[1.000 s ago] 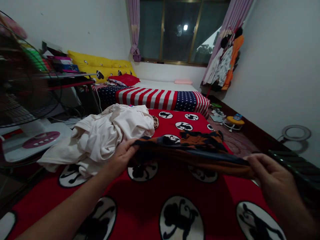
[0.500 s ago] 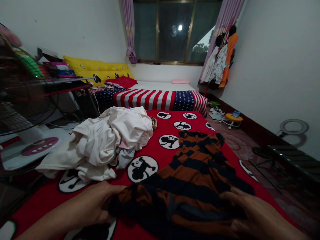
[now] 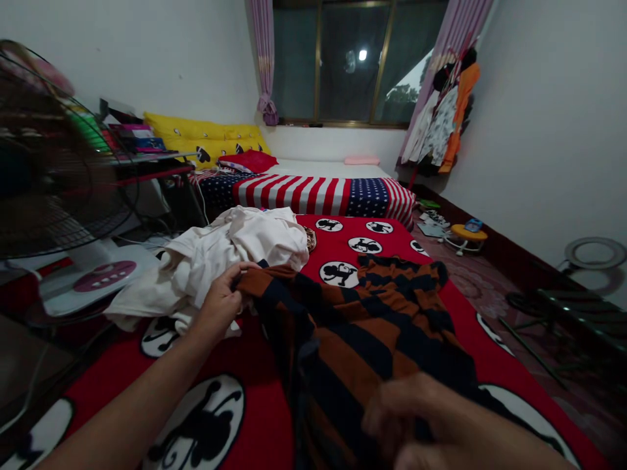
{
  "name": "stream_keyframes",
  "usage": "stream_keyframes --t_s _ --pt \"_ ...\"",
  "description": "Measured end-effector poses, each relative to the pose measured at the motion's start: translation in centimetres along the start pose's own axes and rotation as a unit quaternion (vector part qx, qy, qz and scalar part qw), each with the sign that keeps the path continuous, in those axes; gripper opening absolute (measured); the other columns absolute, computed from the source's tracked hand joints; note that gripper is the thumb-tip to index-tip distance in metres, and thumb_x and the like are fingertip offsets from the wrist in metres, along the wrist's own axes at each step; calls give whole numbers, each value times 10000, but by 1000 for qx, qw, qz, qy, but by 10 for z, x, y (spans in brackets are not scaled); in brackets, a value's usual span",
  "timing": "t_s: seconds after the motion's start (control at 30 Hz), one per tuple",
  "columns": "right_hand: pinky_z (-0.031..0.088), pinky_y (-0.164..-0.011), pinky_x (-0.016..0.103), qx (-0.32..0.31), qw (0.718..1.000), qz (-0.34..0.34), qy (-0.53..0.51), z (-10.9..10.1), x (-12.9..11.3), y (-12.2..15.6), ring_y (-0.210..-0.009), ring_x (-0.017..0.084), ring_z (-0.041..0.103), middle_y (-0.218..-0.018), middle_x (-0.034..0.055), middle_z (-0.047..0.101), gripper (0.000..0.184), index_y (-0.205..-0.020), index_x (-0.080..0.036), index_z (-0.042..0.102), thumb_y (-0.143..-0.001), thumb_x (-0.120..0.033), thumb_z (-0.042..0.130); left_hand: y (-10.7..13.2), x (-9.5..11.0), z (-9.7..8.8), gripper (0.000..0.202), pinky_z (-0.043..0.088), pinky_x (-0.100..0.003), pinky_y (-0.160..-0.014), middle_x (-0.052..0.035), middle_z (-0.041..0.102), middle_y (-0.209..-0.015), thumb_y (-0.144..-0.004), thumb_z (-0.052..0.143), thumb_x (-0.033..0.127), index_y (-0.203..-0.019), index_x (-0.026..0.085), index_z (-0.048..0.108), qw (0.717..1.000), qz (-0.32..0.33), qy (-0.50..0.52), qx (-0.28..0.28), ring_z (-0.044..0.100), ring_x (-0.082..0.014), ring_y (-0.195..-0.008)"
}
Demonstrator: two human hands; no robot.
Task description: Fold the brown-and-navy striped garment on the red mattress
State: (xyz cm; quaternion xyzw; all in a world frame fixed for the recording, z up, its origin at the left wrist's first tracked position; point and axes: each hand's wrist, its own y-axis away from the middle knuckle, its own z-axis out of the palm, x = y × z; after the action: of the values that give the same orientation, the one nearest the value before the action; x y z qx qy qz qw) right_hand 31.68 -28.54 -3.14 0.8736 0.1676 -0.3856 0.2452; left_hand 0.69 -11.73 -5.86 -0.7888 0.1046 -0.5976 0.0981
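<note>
A brown and navy striped garment [image 3: 382,333] lies spread over the red bedcover [image 3: 264,391] with its white monkey roundels. My left hand [image 3: 225,294] pinches one corner of the garment and holds it raised, beside a pile of white clothes [image 3: 245,235]. Over the garment's near part is my right hand [image 3: 411,418], smeared by motion with its fingers curled. Whether it grips any cloth cannot be made out. The garment's far end lies bunched on the cover, while the near part hangs in folds between my hands.
On the left stand an electric fan [image 3: 63,176] and a cluttered desk [image 3: 147,160]. Behind is another bed with a striped, starred cover [image 3: 298,192]. To the right are a yellow stool [image 3: 467,233], a dark slatted bench [image 3: 582,313] and hanging clothes [image 3: 448,124].
My left hand has lifted the garment's corner up and forward, towards the white pile. My right hand has shifted leftward over the near part. The view has turned slightly left.
</note>
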Motion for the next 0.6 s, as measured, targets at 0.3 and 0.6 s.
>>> stream_keyframes --t_s 0.3,0.6 --pt "408 -662 252 113 967 72 216 -5 25 -26 -810 165 616 -946 -6 645 186 -892 -261 651 -717 -201 629 -1 -16 -15 379 483 -233 -705 -27 671 -946 -641 519 210 -1005 174 617 999 30 -22 36 621 -178 -839" --pt "552 -713 296 186 941 58 276 12 91 45 -916 267 690 -1260 22 619 600 -1137 -361 662 -569 -171 664 26 -21 -44 460 398 -198 -461 24 650 -743 -680 510 217 -1135 188 578 998 -68 3 7 502 -119 -511"
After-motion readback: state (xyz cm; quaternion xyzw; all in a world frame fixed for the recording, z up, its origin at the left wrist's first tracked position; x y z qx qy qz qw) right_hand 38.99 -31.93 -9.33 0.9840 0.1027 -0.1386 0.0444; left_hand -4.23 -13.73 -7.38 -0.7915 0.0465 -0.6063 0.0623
